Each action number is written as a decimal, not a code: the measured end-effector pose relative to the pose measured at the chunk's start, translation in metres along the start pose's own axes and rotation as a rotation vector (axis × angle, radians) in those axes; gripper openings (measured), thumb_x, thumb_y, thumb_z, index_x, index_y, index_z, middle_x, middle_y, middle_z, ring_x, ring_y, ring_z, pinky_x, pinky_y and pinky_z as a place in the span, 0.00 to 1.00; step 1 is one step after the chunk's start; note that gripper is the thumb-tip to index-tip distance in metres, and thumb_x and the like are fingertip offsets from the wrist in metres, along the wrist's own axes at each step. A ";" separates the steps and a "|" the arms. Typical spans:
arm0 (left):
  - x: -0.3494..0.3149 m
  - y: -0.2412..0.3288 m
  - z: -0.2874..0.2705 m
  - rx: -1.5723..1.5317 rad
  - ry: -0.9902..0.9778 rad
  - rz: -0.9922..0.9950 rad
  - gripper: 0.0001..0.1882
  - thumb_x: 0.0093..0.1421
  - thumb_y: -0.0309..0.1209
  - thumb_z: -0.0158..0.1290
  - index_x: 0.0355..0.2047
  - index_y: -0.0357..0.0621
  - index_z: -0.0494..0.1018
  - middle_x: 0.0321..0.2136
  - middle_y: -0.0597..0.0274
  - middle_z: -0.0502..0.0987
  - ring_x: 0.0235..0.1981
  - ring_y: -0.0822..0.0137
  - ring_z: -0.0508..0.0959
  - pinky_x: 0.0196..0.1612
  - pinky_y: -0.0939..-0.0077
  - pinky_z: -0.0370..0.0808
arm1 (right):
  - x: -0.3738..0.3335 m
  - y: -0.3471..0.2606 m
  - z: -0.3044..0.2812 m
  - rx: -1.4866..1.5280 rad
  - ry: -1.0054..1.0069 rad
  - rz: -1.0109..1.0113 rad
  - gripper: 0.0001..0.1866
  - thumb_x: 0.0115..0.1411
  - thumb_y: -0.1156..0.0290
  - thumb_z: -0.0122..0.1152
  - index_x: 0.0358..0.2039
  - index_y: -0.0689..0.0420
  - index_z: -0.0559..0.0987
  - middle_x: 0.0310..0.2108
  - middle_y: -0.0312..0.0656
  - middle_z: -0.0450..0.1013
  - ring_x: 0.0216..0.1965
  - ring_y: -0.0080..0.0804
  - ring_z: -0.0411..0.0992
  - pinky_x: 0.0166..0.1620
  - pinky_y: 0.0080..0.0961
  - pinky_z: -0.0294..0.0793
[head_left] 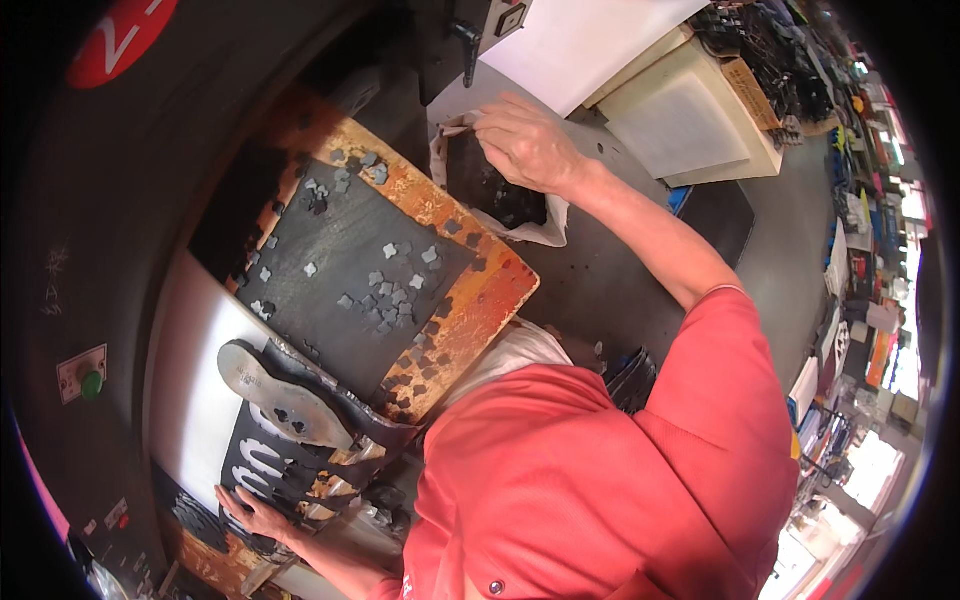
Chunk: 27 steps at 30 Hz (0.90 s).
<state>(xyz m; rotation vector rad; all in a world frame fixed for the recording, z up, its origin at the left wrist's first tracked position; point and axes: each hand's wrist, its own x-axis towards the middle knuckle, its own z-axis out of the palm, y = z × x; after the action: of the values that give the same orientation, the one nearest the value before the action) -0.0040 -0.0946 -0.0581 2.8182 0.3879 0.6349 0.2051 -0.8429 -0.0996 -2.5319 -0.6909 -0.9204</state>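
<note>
My left hand [255, 515] rests with its fingers spread at the edge of a black sheet with wavy cut-outs [262, 465]. Beside that sheet lies a grey sole-shaped piece [275, 388] with a few small black bits on it. My right hand [530, 148] is above an open pale bag [550, 225] that has dark scraps inside. Its fingers are curled in, and whatever they may hold is hidden. Between my hands, a dark rubbery sheet [340, 250] covers much of a worn orange-brown board [500, 280]. Small grey flower-shaped pieces [385, 300] lie scattered over it.
A dark machine panel with a green button [92, 385] rises at the left. A black lever handle [467, 50] hangs at the top. Pale boxes [690, 110] stand on the floor beyond my right arm, with a cluttered row of goods [850, 220] farther right.
</note>
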 end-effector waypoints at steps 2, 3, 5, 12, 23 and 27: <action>0.001 -0.001 0.000 0.033 -0.003 -0.012 0.25 0.77 0.36 0.54 0.69 0.37 0.72 0.70 0.49 0.71 0.70 0.54 0.70 0.73 0.62 0.64 | -0.001 -0.011 -0.003 0.024 -0.032 0.033 0.04 0.56 0.78 0.65 0.32 0.64 0.82 0.38 0.48 0.81 0.44 0.48 0.80 0.54 0.45 0.81; 0.001 -0.001 -0.001 0.024 -0.011 -0.018 0.25 0.77 0.35 0.54 0.69 0.36 0.71 0.71 0.48 0.70 0.71 0.53 0.69 0.74 0.61 0.63 | -0.001 -0.025 -0.003 0.036 0.013 0.028 0.04 0.55 0.78 0.65 0.31 0.64 0.81 0.37 0.48 0.81 0.44 0.48 0.80 0.53 0.45 0.81; 0.002 -0.002 -0.001 0.021 -0.012 -0.006 0.24 0.77 0.34 0.54 0.68 0.36 0.72 0.70 0.46 0.71 0.72 0.52 0.69 0.75 0.59 0.63 | 0.005 -0.073 0.007 0.178 0.056 -0.039 0.06 0.52 0.76 0.66 0.31 0.64 0.81 0.37 0.48 0.79 0.42 0.48 0.79 0.49 0.45 0.82; 0.005 -0.005 0.002 0.041 0.012 0.020 0.24 0.76 0.36 0.55 0.67 0.37 0.74 0.68 0.46 0.73 0.69 0.52 0.72 0.73 0.61 0.65 | 0.035 -0.213 0.074 0.251 -0.322 -0.068 0.28 0.71 0.61 0.57 0.61 0.72 0.76 0.67 0.60 0.70 0.72 0.54 0.64 0.79 0.52 0.52; -0.001 -0.001 0.000 -0.004 0.012 -0.001 0.25 0.76 0.34 0.55 0.69 0.38 0.72 0.70 0.49 0.72 0.71 0.54 0.71 0.73 0.62 0.64 | -0.005 -0.146 0.046 0.371 -0.045 -0.067 0.11 0.60 0.76 0.63 0.38 0.71 0.84 0.48 0.56 0.80 0.55 0.52 0.79 0.62 0.45 0.80; -0.002 0.002 0.001 -0.060 0.011 -0.015 0.25 0.76 0.32 0.56 0.69 0.36 0.71 0.70 0.48 0.71 0.72 0.54 0.68 0.75 0.60 0.62 | -0.019 -0.107 0.028 0.241 -0.025 -0.108 0.07 0.57 0.78 0.68 0.35 0.68 0.83 0.42 0.51 0.81 0.50 0.48 0.81 0.54 0.40 0.86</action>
<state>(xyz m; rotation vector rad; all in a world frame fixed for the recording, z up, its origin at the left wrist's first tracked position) -0.0050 -0.0968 -0.0596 2.7533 0.3853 0.6484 0.1467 -0.7477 -0.1158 -2.3162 -0.8964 -0.7889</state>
